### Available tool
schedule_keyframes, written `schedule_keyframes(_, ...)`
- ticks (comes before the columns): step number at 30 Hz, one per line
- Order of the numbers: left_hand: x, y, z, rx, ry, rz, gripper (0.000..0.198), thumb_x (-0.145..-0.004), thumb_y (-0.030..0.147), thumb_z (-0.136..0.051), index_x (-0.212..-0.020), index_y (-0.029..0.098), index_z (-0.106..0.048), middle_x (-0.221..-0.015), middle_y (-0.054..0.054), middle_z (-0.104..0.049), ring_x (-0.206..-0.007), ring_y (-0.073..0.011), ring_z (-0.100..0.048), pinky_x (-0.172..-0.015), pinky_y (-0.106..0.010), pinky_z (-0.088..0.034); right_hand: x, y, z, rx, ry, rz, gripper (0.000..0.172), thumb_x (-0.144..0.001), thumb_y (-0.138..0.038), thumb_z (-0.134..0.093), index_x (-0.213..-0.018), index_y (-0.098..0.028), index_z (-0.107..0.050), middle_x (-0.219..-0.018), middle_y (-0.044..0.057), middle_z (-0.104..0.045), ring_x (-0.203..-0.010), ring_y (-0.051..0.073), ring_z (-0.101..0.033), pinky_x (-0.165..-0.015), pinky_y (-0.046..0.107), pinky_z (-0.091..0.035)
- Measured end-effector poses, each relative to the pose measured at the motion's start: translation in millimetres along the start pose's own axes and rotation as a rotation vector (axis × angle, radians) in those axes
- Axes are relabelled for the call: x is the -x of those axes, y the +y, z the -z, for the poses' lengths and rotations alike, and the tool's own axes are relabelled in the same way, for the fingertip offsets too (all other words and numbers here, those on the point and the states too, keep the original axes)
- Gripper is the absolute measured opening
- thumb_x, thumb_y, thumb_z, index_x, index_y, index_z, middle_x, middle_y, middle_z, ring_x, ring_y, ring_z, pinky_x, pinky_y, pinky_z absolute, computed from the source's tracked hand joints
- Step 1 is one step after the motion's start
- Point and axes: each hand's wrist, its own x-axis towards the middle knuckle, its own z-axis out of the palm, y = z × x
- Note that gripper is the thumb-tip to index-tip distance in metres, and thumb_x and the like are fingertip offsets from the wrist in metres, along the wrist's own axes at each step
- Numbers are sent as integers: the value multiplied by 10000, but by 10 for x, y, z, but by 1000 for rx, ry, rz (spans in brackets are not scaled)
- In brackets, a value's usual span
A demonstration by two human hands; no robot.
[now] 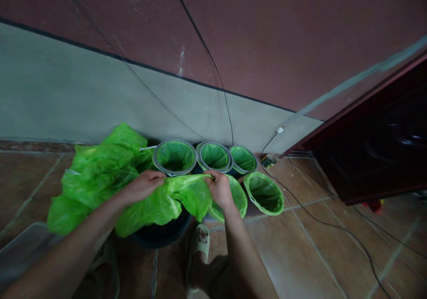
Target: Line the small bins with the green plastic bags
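Note:
A green plastic bag (187, 191) is stretched between my hands, its top edge pulled nearly straight. My left hand (148, 185) is closed on its left end and my right hand (217, 185) on its right end. Below the bag is a dark round bin (163, 234), its opening partly hidden. Just behind my hands stand a grey-rimmed bin with a green liner (175, 156) and another lined bin (215, 156). A green-lined bin (238, 199) is partly hidden behind my right wrist.
Green bags (100, 170) lie heaped at the left by the wall. More lined bins (263, 193) stand right of my hands. A black cable (320, 221) crosses the tiled floor near a dark door (376, 143). A clear tub (28, 254) is at lower left.

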Motion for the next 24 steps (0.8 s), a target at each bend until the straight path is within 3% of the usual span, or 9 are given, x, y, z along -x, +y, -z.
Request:
schedule_keyframes(3, -6, 8, 130, -104, 18, -29, 312, -815, 416, -511, -773, 182, -714, -741, -16, -696, -731, -196, -631, -715, -292, -501, -47, 70, 130, -59, 34, -9, 232, -793, -338, -651, -905, -182, -781, -875, 48, -781, -772, 202, -673, -801, 320, -518)
schedule_keyframes(5, -6, 19, 127, -213, 131, -65, 382, -853, 471, -531, -975, 173, -737, -998, -63, -754, -946, -237, -670, -889, -343, -511, -55, 68, 137, -109, 75, -23, 245, -788, -373, -654, -871, -173, -770, -821, 40, -766, -724, 191, -648, -750, 306, -509)
schedule_keyframes(7, 0, 37, 26, -354, 286, -122, 514, -859, 532, -565, -1196, 163, -687, -1303, -127, -687, -1218, -294, -605, -1066, -424, -438, -42, 21, 82, -166, 110, -21, 250, -794, -386, -642, -834, -166, -753, -781, 33, -746, -702, 182, -630, -718, 293, -493)
schedule_keyframes(9, 10, 64, -163, -483, 378, -190, 648, -839, 562, -612, -1348, 162, -602, -1484, -169, -565, -1380, -336, -495, -1148, -501, -359, -5, -67, -25, -231, 127, -11, 241, -803, -379, -629, -806, -163, -738, -756, 26, -730, -685, 171, -615, -686, 276, -479)
schedule_keyframes(12, 9, 112, -491, -596, 383, -280, 733, -809, 520, -678, -1444, 187, -526, -1538, -174, -515, -1409, -361, -479, -1159, -568, -341, 79, -236, -223, -295, 138, 17, 224, -813, -349, -620, -838, -159, -737, -754, 15, -714, -632, 143, -565, -629, 251, -451)
schedule_keyframes(15, -39, 135, -643, -666, 396, -292, 551, -856, 259, -606, -1400, 179, -577, -1419, -153, -633, -1307, -322, -592, -1148, -535, -380, 133, -358, -330, -310, 123, 73, 212, -810, -328, -633, -873, -160, -745, -723, -8, -675, -567, 113, -474, -576, 233, -408)
schedule_keyframes(17, -80, 124, -587, -709, 404, -241, 539, -818, 101, -537, -1345, 169, -627, -1347, -134, -685, -1211, -290, -659, -1105, -459, -445, 115, -360, -283, -303, 141, 110, 208, -810, -326, -640, -878, -164, -751, -678, -25, -637, -540, 105, -426, -550, 227, -381)
schedule_keyframes(19, -104, 96, -445, -753, 428, -155, 551, -789, 52, -510, -1311, 155, -654, -1338, -134, -688, -1151, -282, -688, -1036, -400, -503, 57, -290, -136, -266, 204, 129, 223, -816, -325, -632, -904, -165, -761, -667, -27, -630, -533, 107, -418, -549, 229, -381)
schedule_keyframes(24, -53, 33, -21, -794, 480, 77, 498, -826, 72, -490, -1282, 128, -681, -1334, -164, -681, -1107, -303, -704, -968, -396, -546, -85, 35, 384, -21, 369, 119, 298, -828, -326, -582, -973, -162, -784, -856, 62, -758, -670, 170, -610, -722, 296, -497)
